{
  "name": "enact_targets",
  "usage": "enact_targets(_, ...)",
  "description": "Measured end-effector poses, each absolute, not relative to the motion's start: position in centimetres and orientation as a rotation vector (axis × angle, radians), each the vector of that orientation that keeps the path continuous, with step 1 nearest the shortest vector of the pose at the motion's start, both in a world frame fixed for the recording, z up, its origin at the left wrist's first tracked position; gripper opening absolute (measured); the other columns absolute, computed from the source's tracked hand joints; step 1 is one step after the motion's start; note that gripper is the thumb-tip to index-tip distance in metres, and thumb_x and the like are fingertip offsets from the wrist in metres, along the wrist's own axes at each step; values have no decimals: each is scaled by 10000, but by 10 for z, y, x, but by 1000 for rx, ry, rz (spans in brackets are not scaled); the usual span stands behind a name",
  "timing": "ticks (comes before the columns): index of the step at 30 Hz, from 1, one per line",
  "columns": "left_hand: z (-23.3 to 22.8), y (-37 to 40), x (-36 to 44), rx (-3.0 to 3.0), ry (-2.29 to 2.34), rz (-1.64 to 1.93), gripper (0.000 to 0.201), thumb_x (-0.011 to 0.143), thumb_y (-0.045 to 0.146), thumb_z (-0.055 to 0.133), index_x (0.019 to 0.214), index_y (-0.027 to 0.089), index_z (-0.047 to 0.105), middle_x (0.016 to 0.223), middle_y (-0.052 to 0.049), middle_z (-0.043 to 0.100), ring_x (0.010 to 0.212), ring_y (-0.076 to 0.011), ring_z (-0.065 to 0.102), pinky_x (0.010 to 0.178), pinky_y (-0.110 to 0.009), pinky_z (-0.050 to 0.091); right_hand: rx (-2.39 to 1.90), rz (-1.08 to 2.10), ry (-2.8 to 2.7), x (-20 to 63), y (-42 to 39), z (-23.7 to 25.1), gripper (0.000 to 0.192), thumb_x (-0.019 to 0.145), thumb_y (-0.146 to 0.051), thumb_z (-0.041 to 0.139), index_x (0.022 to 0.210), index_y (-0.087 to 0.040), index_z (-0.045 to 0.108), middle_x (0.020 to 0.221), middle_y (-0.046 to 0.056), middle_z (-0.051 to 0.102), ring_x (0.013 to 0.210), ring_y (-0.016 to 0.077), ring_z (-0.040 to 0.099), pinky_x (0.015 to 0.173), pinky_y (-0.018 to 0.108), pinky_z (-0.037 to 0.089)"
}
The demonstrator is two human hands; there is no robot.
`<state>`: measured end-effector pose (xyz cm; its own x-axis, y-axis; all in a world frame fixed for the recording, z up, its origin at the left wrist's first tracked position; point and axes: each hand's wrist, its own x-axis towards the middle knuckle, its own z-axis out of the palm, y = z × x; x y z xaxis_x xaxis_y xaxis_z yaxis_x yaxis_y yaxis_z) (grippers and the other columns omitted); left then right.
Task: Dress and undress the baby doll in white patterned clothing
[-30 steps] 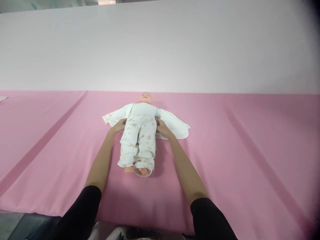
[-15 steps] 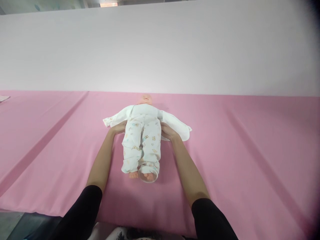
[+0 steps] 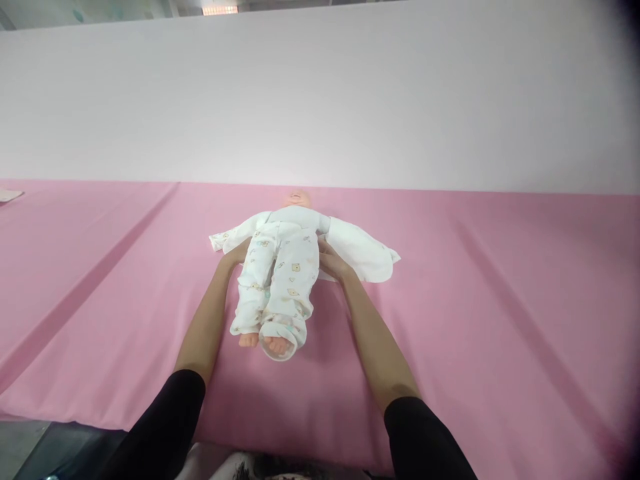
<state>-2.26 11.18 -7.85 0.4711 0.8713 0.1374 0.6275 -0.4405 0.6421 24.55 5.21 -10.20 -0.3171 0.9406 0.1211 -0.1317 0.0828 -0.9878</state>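
Observation:
A baby doll [image 3: 280,267] in white printed trousers lies on its back on the pink cloth [image 3: 475,300], feet toward me. An open white top [image 3: 363,257] is spread under its body, sleeves out to both sides. My left hand [image 3: 235,255] grips the doll's left hip side, partly hidden behind the trouser leg. My right hand [image 3: 333,261] holds the other side of the doll at the waist. The doll's legs are lifted a little and swung to the left.
A white wall [image 3: 320,100] rises behind the pink-covered table. A small white item [image 3: 9,195] lies at the far left edge. The table's near edge runs along the bottom, above my black sleeves.
The doll's legs have swung from straight toward me to slightly left, and the white top's right flap has spread further right. Both hands stay at the doll's waist.

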Motion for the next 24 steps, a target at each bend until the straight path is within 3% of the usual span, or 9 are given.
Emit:
enact_targets(5, -81, 122, -20, 2333, 1369, 462, 121, 666, 119, 523, 695, 150, 637, 778, -91, 659, 819, -252, 607, 734, -328, 470, -1186, 1075, -1798, 261, 56, -96, 211, 687, -172, 536, 884, -201, 604, 876, 44, 649, 818, 205, 574, 753, 330, 485)
enact_targets(9, -78, 128, -21, 2396, 1486, 605, 252, 675, 86, 442, 730, 181, 669, 882, -67, 679, 889, -231, 601, 770, -311, 455, -1490, 564, -1947, 265, 66, -98, 110, 648, -124, 434, 639, -177, 531, 704, 55, 615, 685, 201, 528, 684, 326, 430)
enact_targets(11, -74, 128, -23, 2361, 1395, 738, 298, 669, 84, 424, 768, 188, 685, 882, -39, 692, 851, -195, 611, 764, -285, 464, -1520, 463, -1925, 263, 69, -99, 110, 631, -126, 436, 582, -175, 521, 688, 63, 620, 684, 207, 532, 683, 323, 417)
enact_targets(15, -63, 123, -22, 2165, 1162, 864, 309, 721, 160, 457, 921, 183, 690, 915, -25, 702, 831, -165, 623, 768, -259, 475, -1521, 560, -1710, 257, 68, -97, 106, 617, -173, 481, 568, -174, 575, 650, 32, 631, 703, 207, 556, 670, 298, 435)
enact_targets(19, -59, 121, -21, 2130, 1117, 834, 294, 782, 287, 495, 952, 170, 705, 954, -47, 698, 773, -152, 614, 765, -270, 474, -1481, 793, -1415, 257, 65, -91, 117, 596, -196, 499, 600, -172, 614, 654, 21, 638, 666, 183, 578, 610, 271, 474)
enact_targets(24, -56, 120, -29, 2085, 991, 688, 370, 733, 223, 525, 1066, 202, 685, 1102, -49, 664, 908, -172, 625, 837, -290, 484, -1329, 1008, -1301, 261, 60, -79, 110, 646, -203, 542, 684, -178, 642, 738, 37, 659, 700, 174, 614, 635, 286, 525)
